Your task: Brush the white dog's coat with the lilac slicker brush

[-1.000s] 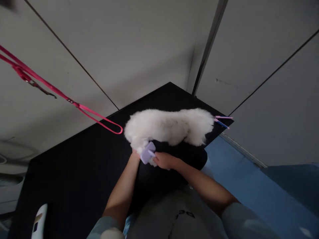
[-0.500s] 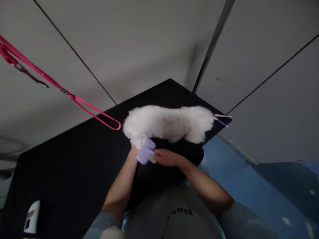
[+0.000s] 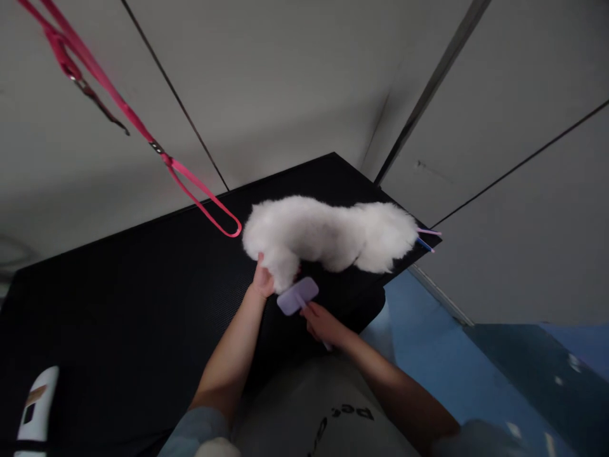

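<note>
A fluffy white dog (image 3: 318, 231) stands lengthwise across the black table. My left hand (image 3: 263, 279) is at the leg on the dog's left-end side, thumb up against the fur; its other fingers are partly hidden behind the leg. In my right hand (image 3: 323, 322) is the handle of a lavender slicker brush (image 3: 298, 296), fingers wrapped round it. The brush's flat back faces up, and its head is just below and right of that leg. Whether the bristles touch fur cannot be made out.
A pink leash loop (image 3: 209, 197) hangs near the dog's left end. Thin pink and blue sticks (image 3: 428, 240) jut from its right end. A white clipper-like device (image 3: 38, 406) lies on the black table (image 3: 118, 304) at lower left. Pale walls stand behind.
The brush has come away from the leg, down and to the right, with my right hand. My left hand has shifted up along the leg. The whole view has turned slightly.
</note>
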Demonstrator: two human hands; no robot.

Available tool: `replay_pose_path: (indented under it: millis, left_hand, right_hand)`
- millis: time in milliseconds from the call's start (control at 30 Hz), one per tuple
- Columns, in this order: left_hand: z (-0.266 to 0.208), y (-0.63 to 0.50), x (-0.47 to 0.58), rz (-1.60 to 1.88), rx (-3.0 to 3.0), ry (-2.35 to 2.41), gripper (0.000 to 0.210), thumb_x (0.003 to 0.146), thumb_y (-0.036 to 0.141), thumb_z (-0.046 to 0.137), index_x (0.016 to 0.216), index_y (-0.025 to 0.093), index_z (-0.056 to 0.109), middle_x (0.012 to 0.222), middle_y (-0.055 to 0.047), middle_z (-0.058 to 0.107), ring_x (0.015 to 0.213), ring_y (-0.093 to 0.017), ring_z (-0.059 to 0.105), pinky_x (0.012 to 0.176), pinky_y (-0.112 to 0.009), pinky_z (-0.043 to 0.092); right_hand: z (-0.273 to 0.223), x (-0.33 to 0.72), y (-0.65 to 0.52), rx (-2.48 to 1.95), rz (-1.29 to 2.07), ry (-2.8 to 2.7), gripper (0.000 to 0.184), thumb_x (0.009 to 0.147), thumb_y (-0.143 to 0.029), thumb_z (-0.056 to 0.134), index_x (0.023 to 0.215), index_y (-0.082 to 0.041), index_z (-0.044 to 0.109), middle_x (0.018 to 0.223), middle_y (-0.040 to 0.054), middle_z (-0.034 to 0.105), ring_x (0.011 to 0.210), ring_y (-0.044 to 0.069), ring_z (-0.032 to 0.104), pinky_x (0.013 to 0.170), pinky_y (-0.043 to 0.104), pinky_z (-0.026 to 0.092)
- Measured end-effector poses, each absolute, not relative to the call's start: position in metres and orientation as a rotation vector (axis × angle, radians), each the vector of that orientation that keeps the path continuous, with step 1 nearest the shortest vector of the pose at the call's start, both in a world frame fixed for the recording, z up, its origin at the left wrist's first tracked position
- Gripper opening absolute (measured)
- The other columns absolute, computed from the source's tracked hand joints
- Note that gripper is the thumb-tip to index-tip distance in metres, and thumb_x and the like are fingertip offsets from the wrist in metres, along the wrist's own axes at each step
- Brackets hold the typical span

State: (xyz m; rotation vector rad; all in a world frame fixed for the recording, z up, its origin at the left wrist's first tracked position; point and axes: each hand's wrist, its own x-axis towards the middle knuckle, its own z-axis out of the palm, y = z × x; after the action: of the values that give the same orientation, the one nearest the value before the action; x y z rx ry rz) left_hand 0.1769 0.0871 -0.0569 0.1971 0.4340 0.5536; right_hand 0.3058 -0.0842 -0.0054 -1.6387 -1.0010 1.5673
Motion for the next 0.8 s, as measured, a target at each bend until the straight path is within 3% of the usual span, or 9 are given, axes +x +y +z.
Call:
replay_pose_path:
  millis: [67,200,333,533,633,700,800]
  left_hand:
    - [-0.06,0.084,0.173,0.455,0.205,0.38,0.089,0.081,0.078,0.019,0.115,0.009,0.063,0.1,-0.018,0.07,0.106,-0.031,0.063,0.094,-0.045,0.045]
    - [-0.067,0.08,0.167,0.51,0.227,0.286,0.072,0.086,0.069,0.029,0.114,0.013,0.064,0.103,-0.013,0.071,0.104,-0.027,0.064,0.099,-0.041,0.041]
    - [-0.068,0.074,0.161,0.383,0.271,0.233,0.077,0.079,0.071,0.043,0.124,0.009,0.058,0.115,-0.018,0.067,0.114,-0.034,0.058,0.104,-0.049,0.035]
    - [-0.068,0.07,0.157,0.48,0.214,0.313,0.059,0.087,0.053,0.043,0.126,0.01,0.056,0.11,-0.015,0.069,0.115,-0.031,0.057,0.104,-0.046,0.035]
    - [-0.066,0.067,0.154,0.461,0.198,0.34,0.061,0.086,0.052,0.042,0.126,0.008,0.054,0.109,-0.017,0.069,0.115,-0.033,0.057,0.102,-0.049,0.037]
    - [-0.064,0.064,0.153,0.437,0.193,0.343,0.064,0.085,0.053,0.041,0.127,0.006,0.053,0.108,-0.019,0.069,0.114,-0.035,0.058,0.1,-0.051,0.038]
    - [-0.06,0.06,0.151,0.455,0.19,0.347,0.064,0.084,0.051,0.04,0.127,0.005,0.052,0.105,-0.019,0.069,0.111,-0.036,0.059,0.098,-0.051,0.04]
  right_hand:
    - [-0.009,0.301,-0.09,-1.607,1.689,-0.869,0.024,0.092,-0.04,0.038,0.089,-0.019,0.05,0.045,-0.0089,0.041,0.036,0.009,0.035,0.039,0.021,0.028]
    - [-0.01,0.295,-0.096,-1.532,1.526,-0.809,0.026,0.091,-0.044,0.039,0.095,-0.02,0.048,0.046,-0.01,0.044,0.037,0.007,0.038,0.039,0.019,0.029]
    - [-0.013,0.286,-0.117,-1.675,1.619,-0.714,0.029,0.086,-0.048,0.045,0.095,-0.02,0.046,0.044,-0.0117,0.042,0.033,0.006,0.034,0.035,0.018,0.024]
    - [-0.001,0.284,-0.116,-1.527,1.522,-0.66,0.028,0.077,-0.033,0.056,0.1,-0.021,0.043,0.059,-0.0074,0.059,0.038,0.006,0.045,0.037,0.016,0.03]
    - [0.01,0.295,-0.132,-1.495,1.531,-0.512,0.032,0.07,-0.03,0.061,0.095,-0.022,0.043,0.072,-0.0035,0.066,0.041,0.007,0.051,0.037,0.016,0.033]
    - [0.018,0.3,-0.148,-1.422,1.62,-0.476,0.028,0.069,-0.03,0.061,0.092,-0.02,0.048,0.08,0.0016,0.069,0.052,0.01,0.061,0.044,0.019,0.042]
    - [0.03,0.298,-0.153,-1.261,1.79,-0.551,0.029,0.068,-0.028,0.06,0.095,-0.018,0.056,0.09,0.0071,0.071,0.078,0.017,0.069,0.068,0.029,0.053]
